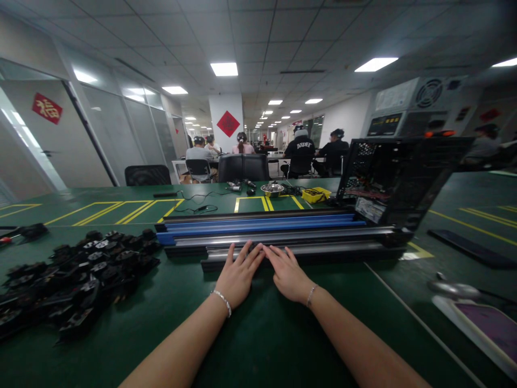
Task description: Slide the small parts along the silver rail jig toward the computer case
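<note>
An open office with a white tiled ceiling and glass partitions lies behind a wide desk point(258, 334) covered in smooth dark green matting marked with yellow lines. Seated people work at a far table, backs turned.

From the head camera, both forearms reach forward, each wrist with a thin beaded bracelet. The left hand point(238, 275) and the right hand point(287, 272) lie flat, palms down, side by side and nearly touching, fingers spread loosely. Their fingertips rest on the near edge of a bundle of long straight metal rails point(283, 237), grey and black extrusions with a blue one on the far side, lying crosswise just ahead of the hands. Neither hand pinches anything.

At the rails' right end stands an open black computer case with perforated metal walls point(396, 183). Left of the hands, well apart, spreads a heap of small black plastic parts point(76, 275). Beyond the rails sit a round steel bowl point(272, 188) and a small yellow box point(315, 194).
</note>
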Available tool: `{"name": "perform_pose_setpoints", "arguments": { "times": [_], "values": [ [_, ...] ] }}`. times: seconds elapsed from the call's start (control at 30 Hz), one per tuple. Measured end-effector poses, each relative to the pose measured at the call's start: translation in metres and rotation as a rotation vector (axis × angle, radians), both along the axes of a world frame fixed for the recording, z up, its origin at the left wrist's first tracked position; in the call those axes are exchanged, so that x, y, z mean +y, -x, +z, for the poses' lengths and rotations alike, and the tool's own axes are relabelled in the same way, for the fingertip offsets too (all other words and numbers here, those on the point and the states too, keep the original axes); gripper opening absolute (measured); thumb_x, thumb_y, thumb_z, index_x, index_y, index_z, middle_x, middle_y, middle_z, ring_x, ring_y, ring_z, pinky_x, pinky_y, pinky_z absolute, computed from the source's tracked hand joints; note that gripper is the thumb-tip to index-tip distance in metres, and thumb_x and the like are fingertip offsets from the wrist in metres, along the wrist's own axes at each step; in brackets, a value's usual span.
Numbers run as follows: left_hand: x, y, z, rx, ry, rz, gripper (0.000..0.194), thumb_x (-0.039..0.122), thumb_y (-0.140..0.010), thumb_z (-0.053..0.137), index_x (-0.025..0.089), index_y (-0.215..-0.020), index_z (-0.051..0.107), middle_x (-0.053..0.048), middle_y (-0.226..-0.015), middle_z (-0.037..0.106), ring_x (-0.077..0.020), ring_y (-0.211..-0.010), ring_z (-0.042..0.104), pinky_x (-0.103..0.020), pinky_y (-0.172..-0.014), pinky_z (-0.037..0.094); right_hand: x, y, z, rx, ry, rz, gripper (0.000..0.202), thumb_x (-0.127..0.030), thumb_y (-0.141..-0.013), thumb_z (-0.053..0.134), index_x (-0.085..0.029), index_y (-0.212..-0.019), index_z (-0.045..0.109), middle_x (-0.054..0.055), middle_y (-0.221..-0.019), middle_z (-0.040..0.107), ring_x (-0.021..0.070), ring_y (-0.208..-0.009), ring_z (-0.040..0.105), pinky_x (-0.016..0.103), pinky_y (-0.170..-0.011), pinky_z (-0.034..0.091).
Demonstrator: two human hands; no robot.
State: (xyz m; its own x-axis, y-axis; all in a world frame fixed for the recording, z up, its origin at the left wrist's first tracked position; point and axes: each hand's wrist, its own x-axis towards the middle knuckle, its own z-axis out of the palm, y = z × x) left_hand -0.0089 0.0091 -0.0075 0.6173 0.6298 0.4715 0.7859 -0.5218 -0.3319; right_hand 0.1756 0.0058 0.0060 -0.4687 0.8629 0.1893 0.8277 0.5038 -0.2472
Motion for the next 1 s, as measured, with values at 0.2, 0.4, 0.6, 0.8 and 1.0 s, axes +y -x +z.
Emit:
{"name": "perform_pose_setpoints", "arguments": {
  "times": [0.2,0.4,0.6,0.8,1.0],
  "values": [
    [-0.001,-0.001,0.001,-0.004,-0.008,0.04,0.055,0.023,-0.084,0.038,0.029,-0.137,0.029,0.002,-0.145,0.03,-0.023,-0.137,0.012,-0.053,-0.109,0.008,0.002,-0.003,-0.003,0.028,-0.11,-0.112,0.071,-0.011,-0.068,0.035,-0.019,-0.138,0.028,0.002,-0.142,0.034,0.0174,-0.133,0.018,0.045,-0.109,0.006],
    [-0.002,-0.002,0.003,-0.009,-0.001,0.056,0.051,0.021,-0.083,0.037,0.027,-0.134,0.037,0.001,-0.143,0.035,-0.0224,-0.136,0.014,-0.053,-0.11,0.007,0.008,-0.013,-0.01,-0.03,-0.173,-0.367,0.066,-0.013,-0.068,0.042,-0.022,-0.133,0.038,0.004,-0.145,0.028,0.0265,-0.134,0.012,0.054,-0.106,0.005],
    [-0.004,-0.002,0.004,-0.03,0.008,0.074,0.046,0.022,-0.085,0.034,0.024,-0.129,0.044,0.001,-0.142,0.037,-0.0222,-0.136,0.014,-0.054,-0.109,0.006,0.01,-0.015,-0.012,-0.034,-0.178,-0.355,0.062,-0.014,-0.068,0.042,-0.023,-0.129,0.043,0.003,-0.143,0.032,0.0264,-0.132,0.017,0.053,-0.106,0.005],
    [-0.005,-0.002,0.005,-0.074,0.014,0.109,0.043,0.022,-0.083,0.037,0.022,-0.123,0.052,-0.002,-0.137,0.044,-0.0242,-0.135,0.018,-0.055,-0.109,0.008,0.009,-0.016,-0.01,-0.032,-0.168,-0.35,0.061,-0.014,-0.068,0.042,-0.022,-0.128,0.045,0.004,-0.142,0.034,0.0261,-0.131,0.02,0.052,-0.106,0.005],
    [-0.006,-0.002,0.007,-0.124,0.016,0.152,0.042,0.022,-0.081,0.041,0.024,-0.122,0.052,-0.005,-0.131,0.05,-0.027,-0.133,0.023,-0.054,-0.108,0.012,0.008,-0.016,-0.011,-0.032,-0.176,-0.347,0.059,-0.014,-0.069,0.043,-0.023,-0.128,0.045,0.004,-0.142,0.034,0.0261,-0.131,0.021,0.051,-0.106,0.005]
  ]
}}
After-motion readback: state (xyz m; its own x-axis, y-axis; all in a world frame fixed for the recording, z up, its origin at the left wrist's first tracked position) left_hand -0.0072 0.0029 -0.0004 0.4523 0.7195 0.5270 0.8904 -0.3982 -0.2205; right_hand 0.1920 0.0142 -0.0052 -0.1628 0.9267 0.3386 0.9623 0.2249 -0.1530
